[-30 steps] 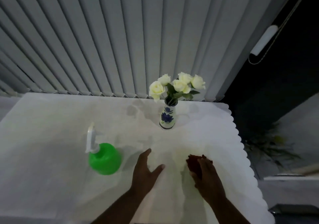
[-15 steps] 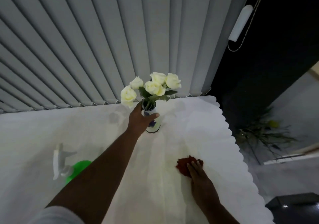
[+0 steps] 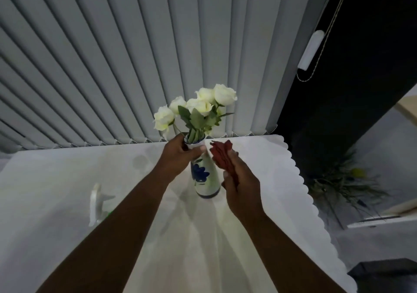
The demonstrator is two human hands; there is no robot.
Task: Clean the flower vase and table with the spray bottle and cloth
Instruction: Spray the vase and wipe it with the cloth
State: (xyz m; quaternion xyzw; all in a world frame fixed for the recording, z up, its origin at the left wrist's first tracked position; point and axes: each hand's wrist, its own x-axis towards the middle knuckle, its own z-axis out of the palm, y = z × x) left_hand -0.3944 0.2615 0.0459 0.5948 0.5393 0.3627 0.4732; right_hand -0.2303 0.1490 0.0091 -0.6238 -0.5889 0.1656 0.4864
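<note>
Two bare forearms reach forward over the white-covered table [image 3: 67, 179], its cloth scalloped along the right edge. Partly hidden behind the left forearm, the spray bottle [image 3: 97, 204] stands untouched, only its white trigger head and a sliver of green showing. Next out, the right hand [image 3: 242, 184] is closed on the red cloth [image 3: 222, 157], fingers curled round a bunched wad whose loose end sticks up just beside the vase, perhaps brushing it — contact cannot be told. The cloth looks soft and limp; it should mould to the vase's curve if pressed flat. The left hand [image 3: 178, 157] wraps the neck of the flower vase [image 3: 205, 179], thumb and fingers closed snugly just under the rim, stems rising through the grip. The vase sits mid-table toward the far edge, white with a blue flower, apparently glazed ceramic: likely smooth, a bit slippery once wet, breakable and top-heavy with the white roses [image 3: 198, 107]. The neck hold seems right for steadying — a second hold low on the body would resist tipping. Whether the base rests on the table or is slightly lifted is unclear. Beyond, grey vertical blinds [image 3: 135, 55]
</note>
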